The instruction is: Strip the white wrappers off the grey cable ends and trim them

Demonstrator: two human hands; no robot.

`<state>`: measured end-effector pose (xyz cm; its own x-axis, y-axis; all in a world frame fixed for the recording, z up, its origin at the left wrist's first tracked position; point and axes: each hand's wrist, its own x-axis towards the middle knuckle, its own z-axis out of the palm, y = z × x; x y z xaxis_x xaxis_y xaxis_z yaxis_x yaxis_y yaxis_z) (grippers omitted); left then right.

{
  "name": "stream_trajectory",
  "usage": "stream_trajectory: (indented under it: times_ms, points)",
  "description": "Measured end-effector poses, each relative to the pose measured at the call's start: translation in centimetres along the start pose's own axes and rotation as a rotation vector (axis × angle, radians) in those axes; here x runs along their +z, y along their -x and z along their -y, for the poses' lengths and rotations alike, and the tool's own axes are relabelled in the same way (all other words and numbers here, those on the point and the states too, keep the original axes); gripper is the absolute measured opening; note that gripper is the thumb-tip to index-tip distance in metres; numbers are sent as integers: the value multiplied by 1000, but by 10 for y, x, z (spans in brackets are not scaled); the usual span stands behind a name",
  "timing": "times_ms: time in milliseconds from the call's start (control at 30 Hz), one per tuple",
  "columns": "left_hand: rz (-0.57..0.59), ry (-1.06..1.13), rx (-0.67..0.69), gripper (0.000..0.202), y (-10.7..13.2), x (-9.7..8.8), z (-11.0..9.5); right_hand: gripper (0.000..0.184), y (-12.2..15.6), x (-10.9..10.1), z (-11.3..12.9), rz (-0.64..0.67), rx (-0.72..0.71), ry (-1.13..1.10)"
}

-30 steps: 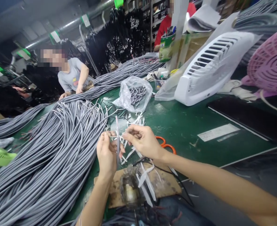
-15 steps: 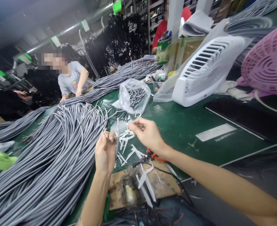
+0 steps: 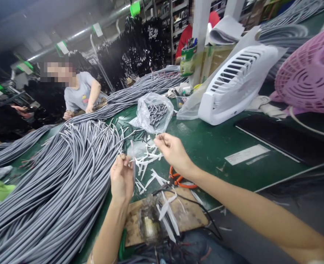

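Note:
My left hand (image 3: 121,178) is closed around the end of one grey cable (image 3: 133,161), which stands upright in front of me. My right hand (image 3: 173,150) hovers further out over the green table (image 3: 217,143), fingertips pinched together; whether anything is between them I cannot make out. Below both hands lies a scatter of white stripped scraps (image 3: 147,165). A huge pile of grey cables (image 3: 60,183) fills the table to my left. A clear bag of small dark tubes (image 3: 154,114) sits just beyond my right hand.
Orange-handled scissors (image 3: 180,180) lie by my right wrist. A worn wooden board with a metal fixture (image 3: 151,220) sits at the near edge. A white fan (image 3: 233,84) and a pink fan (image 3: 310,73) stand at right. Other people work at the far left and back.
My right hand has pulled away from the left, moving out and up toward the bag. The left hand stays closed on the upright cable, shifted slightly left.

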<state>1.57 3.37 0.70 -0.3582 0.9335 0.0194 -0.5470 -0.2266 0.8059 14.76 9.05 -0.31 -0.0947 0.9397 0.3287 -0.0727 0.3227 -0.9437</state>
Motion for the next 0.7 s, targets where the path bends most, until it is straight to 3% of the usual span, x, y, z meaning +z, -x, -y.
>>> stream_trajectory:
  times_ms: [100, 233, 300, 400, 533, 600, 700]
  points:
    - [-19, -31, 29, 30, 2, 2, 0, 20, 3, -1, 3, -89, -88, 58]
    - [-16, -133, 4, 32, 5, 5, 6, 21, 22, 8, 6, 23, -458, 333]
    - [3, -175, -6, 34, 6, 5, 8, 16, 26, 11, 6, 61, -547, 416]
    - [29, -196, -31, 32, 5, 3, 8, 14, 19, 7, 5, 37, -482, 415]
    - [-8, -144, -27, 31, 4, 0, 4, 15, 6, -4, 8, -166, -345, 391]
    - [-17, -141, -13, 31, 4, 0, 3, 16, 6, -5, 10, -223, -358, 362]
    - [2, -174, -12, 30, 5, 1, 5, 14, 14, 1, 10, -54, -480, 340]
